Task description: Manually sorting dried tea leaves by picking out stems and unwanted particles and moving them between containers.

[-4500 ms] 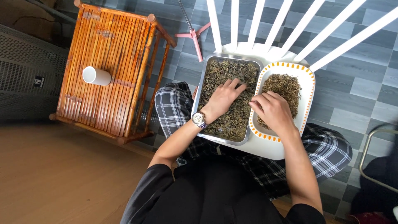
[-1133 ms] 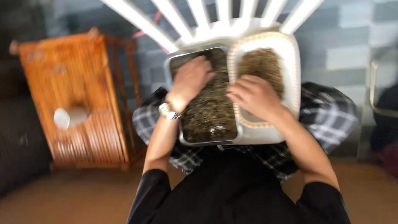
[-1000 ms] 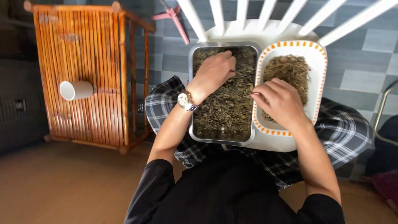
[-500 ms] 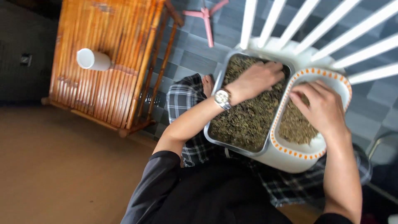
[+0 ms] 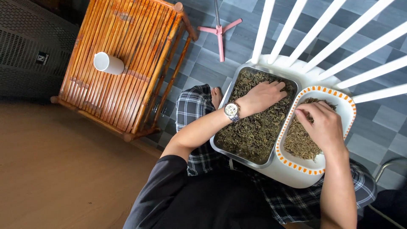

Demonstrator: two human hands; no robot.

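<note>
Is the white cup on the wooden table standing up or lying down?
Lying down. The white cup rests on its side on the bamboo table, with its round open mouth facing left rather than up.

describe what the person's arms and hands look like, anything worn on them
Both hands are bare, no gloves. The left hand has a round silver-cased wristwatch with a pale dial; a dark sleeve is pushed above that elbow. The right hand and forearm wear nothing.

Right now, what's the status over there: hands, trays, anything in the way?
Left hand flat on dried leaves in steel tray. Right hand in leaves of orange-rimmed white tray. Trays side by side on white chair. Nothing in the way.
</note>
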